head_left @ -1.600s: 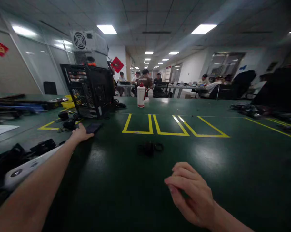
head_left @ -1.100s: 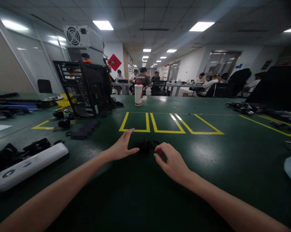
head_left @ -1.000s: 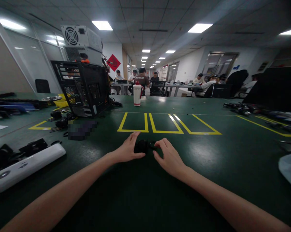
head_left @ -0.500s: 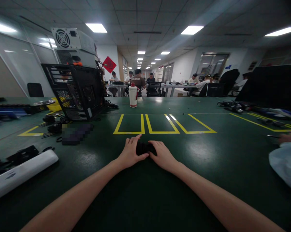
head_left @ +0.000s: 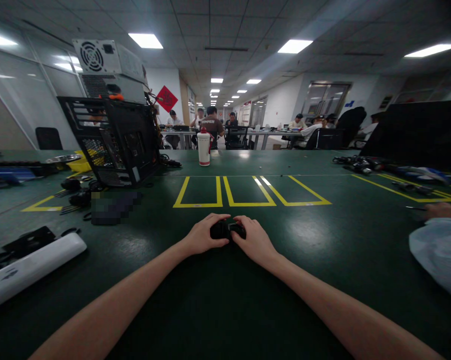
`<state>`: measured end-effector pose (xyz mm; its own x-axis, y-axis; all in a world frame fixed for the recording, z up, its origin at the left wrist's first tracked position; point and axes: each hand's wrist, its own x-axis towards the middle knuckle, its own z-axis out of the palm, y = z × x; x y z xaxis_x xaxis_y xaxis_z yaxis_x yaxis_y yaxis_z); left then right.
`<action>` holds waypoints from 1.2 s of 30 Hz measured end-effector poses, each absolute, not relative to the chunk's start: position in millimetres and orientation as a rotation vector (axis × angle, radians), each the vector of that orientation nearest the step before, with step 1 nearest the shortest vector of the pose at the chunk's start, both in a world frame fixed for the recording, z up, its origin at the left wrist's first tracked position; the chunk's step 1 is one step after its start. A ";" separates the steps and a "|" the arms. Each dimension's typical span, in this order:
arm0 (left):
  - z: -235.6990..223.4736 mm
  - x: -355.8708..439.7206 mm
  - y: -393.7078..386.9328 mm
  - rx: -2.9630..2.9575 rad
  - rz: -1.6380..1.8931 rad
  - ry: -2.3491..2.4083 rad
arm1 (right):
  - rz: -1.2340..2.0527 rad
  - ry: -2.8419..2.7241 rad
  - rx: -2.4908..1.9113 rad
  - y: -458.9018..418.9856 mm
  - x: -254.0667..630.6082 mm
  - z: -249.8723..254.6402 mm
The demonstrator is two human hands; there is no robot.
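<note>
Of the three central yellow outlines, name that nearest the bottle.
The left outline: the bottle stands beyond it, while the middle outline and right outline lie farther right.

Head-worn view, facing forward, angled down

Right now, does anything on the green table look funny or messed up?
Nothing looks spilled or broken. One odd spot: the dark thing left of the left hand has blocky squares over part of it in the picture, so I can't tell what it is.
</note>
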<state>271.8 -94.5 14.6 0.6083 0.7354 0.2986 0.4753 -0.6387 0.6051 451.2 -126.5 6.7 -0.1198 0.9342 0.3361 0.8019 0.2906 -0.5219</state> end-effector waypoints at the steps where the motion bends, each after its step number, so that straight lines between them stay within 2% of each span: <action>1: 14.3 272.2 -94.7 2.368 0.743 1.003 | 0.313 -1.928 -1.555 -126.9 451.5 7.7; 8: 8.0 275.2 -97.7 2.359 0.787 1.178 | 0.826 -1.700 -1.408 -128.3 451.2 13.4; 15: 5.8 274.5 -99.4 2.311 0.755 1.146 | 1.046 -1.669 -1.249 -122.0 447.1 6.6; 24: 7.2 274.8 -104.3 2.322 0.753 1.130 | 1.036 -1.705 -1.227 -125.6 447.6 8.8; 29: 13.0 278.2 -119.0 2.387 0.757 1.133 | 1.140 -1.780 -1.160 -131.3 445.8 10.7; 36: 31.9 234.4 -162.5 2.475 0.484 1.296 | 0.993 -1.943 -1.232 -145.7 444.1 16.1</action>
